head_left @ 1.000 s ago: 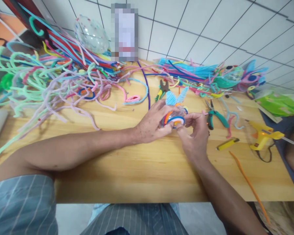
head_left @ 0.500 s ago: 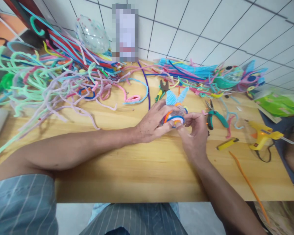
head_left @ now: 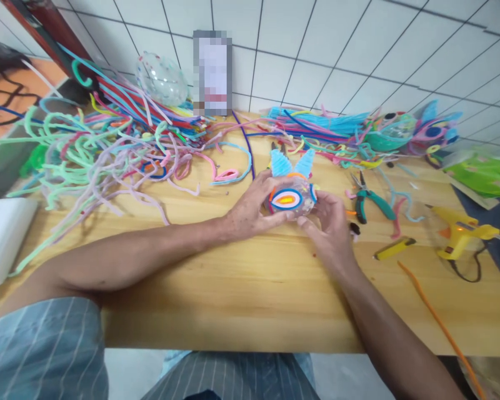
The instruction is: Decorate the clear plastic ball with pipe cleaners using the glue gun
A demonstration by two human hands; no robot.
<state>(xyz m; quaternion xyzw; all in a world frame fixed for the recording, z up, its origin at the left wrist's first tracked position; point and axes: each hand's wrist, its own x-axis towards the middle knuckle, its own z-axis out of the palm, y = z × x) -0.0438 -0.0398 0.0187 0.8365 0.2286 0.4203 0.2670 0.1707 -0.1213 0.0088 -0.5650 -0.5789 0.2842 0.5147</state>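
Observation:
Between my two hands, just above the wooden table, is a clear ball ornament [head_left: 303,204] trimmed with pipe cleaners. Two light-blue ear-like shapes [head_left: 281,163] stick up from its top. On the side toward me sits a pointed oval [head_left: 287,199] of blue, white and orange pipe cleaner. My left hand [head_left: 256,205] grips the ball from the left, thumb along its lower front. At the right, my right hand [head_left: 328,220] holds its lower edge with thumb and fingers; some fingertips are hidden behind it.
Pipe cleaners [head_left: 95,155] pile up at the left, with a clear balloon-like ball [head_left: 161,79] behind. Blue bundles [head_left: 316,121] lie along the wall by finished ornaments [head_left: 389,131]. Teal-handled pliers [head_left: 373,201], a yellow cutter [head_left: 394,248] and a yellow glue gun [head_left: 462,230] lie at right.
The ornament has turned, so its oval decoration now faces me fully. My right fingers have moved off the oval to the ball's right edge. The view has shifted slightly.

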